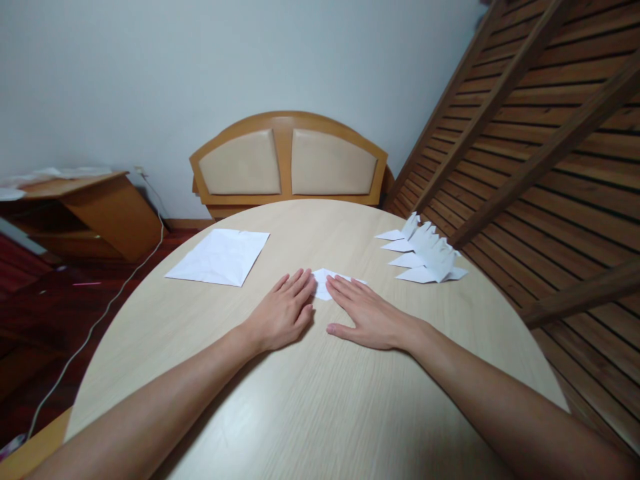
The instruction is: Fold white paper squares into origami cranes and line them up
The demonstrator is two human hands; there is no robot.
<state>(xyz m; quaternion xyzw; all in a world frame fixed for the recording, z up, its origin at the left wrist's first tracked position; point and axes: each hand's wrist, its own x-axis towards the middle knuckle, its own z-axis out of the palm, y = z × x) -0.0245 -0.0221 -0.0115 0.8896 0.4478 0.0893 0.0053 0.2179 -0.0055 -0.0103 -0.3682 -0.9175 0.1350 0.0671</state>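
Observation:
A small folded piece of white paper lies flat near the middle of the round table. My left hand rests with its fingers stretched out over the left side of the paper. Over its right side lies my right hand, flat, the fingers extended and the thumb apart. Both hands hide parts of the paper, so its full outline does not show. To the left is a stack of white paper sheets. Several folded white paper figures with pointed ends stand in a row at the right.
The round pale wooden table has a curved edge. Behind it stands a wooden headboard with padded panels. A slatted wooden partition slants along the right. At left are a brown desk and a white cable on the floor.

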